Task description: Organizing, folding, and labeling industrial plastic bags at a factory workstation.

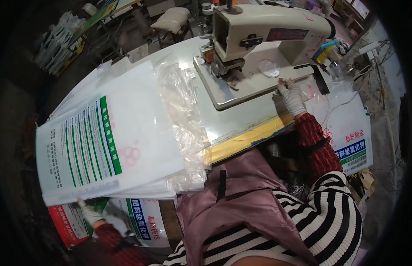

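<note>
A stack of large white sacks (148, 102) with green-and-blue printing lies across the left part of the table, their clear liner film (181, 106) bunched along the right edge. My left hand (91, 213), in a white glove with bare fingertips, is closed on the near left edge of the top sack; fingers under it are hidden. At the right, my right hand (292, 97), gloved the same way, rests at the near edge of the sewing machine's (254, 37) bed. Its fingers are loosely bent and slightly apart, with nothing visible in them.
A round clear disc (269, 68) lies on the machine bed. Right of it is a dark flat object (320, 80). More printed sacks hang at the right (347, 133) and below the stack (141, 217). A cushioned stool (171, 21) and piled bags (59, 42) stand behind.
</note>
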Available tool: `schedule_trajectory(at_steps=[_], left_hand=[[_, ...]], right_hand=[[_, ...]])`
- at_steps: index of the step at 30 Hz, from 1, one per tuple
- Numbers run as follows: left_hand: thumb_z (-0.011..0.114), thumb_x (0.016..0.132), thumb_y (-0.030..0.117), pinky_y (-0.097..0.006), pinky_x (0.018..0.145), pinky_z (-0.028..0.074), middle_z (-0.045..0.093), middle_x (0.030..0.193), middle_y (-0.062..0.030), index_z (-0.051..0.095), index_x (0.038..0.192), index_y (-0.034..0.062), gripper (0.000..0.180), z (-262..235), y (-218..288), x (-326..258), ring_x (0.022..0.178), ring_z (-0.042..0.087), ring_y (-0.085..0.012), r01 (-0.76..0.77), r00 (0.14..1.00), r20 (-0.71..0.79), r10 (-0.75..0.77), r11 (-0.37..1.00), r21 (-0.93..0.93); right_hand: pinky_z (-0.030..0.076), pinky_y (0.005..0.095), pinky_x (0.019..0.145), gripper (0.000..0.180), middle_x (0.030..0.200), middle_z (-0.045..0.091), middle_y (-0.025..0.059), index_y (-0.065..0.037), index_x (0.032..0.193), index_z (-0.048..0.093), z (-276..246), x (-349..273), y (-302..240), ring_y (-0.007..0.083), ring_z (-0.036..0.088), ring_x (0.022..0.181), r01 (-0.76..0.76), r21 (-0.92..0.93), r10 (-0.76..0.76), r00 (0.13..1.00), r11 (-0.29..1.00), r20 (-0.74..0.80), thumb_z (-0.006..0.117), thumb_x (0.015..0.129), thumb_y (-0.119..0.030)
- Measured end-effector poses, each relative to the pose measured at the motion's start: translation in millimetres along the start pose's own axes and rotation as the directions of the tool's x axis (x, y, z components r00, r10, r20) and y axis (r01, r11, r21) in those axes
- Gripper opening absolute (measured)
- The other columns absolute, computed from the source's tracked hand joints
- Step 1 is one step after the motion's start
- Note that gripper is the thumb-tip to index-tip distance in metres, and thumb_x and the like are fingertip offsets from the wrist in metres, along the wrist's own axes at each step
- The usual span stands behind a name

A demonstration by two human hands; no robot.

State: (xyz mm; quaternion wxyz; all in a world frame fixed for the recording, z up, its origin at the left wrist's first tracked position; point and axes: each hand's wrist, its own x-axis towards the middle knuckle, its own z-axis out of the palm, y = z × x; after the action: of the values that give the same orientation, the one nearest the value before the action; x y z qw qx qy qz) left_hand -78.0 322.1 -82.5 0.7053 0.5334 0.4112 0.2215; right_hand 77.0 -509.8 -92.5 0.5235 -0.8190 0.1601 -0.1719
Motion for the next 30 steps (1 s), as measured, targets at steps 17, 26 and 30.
schedule_trajectory(at_steps=[17, 26, 30], left_hand=[[0.074, 0.077, 0.023, -0.038, 0.074, 0.053, 0.059, 0.109, -0.0188, 0.048, 0.119, -0.0114, 0.060, 172, -84, -54, 0.084, 0.060, -0.0272, -0.161, 0.909, -0.359, 0.210, 0.973, 0.163], [0.071, 0.080, 0.020, -0.042, 0.074, 0.053, 0.060, 0.105, -0.0141, 0.049, 0.119, -0.0033, 0.050, 108, -65, -50, 0.087, 0.061, -0.0265, -0.078, 0.990, 0.124, 0.072, 0.996, 0.046], [0.077, 0.073, 0.027, -0.041, 0.072, 0.053, 0.058, 0.104, -0.0147, 0.051, 0.116, -0.0030, 0.058, 101, -35, -55, 0.088, 0.061, -0.0276, 0.086, 0.990, 0.065, -0.122, 0.913, 0.398]], right_hand=[[0.044, 0.0282, 0.054, 0.019, 0.068, 0.060, 0.0040, 0.002, 0.085, 0.063, 234, -138, -141, 0.0119, 0.051, 0.056, -0.245, 0.270, 0.016, 0.766, 0.931, 0.643, 0.065, 0.082, -0.016], [0.043, 0.0199, 0.063, 0.037, 0.074, 0.056, -0.0015, -0.003, 0.087, 0.058, 203, -156, -136, 0.0059, 0.050, 0.068, -0.510, 0.258, 0.064, 0.530, 0.820, 0.846, 0.066, 0.084, -0.039], [0.037, 0.0240, 0.056, 0.027, 0.066, 0.045, -0.0048, -0.010, 0.078, 0.055, 226, -120, -141, 0.0070, 0.041, 0.058, -0.586, 0.383, 0.091, 0.620, 0.714, 0.779, 0.065, 0.083, -0.035]])
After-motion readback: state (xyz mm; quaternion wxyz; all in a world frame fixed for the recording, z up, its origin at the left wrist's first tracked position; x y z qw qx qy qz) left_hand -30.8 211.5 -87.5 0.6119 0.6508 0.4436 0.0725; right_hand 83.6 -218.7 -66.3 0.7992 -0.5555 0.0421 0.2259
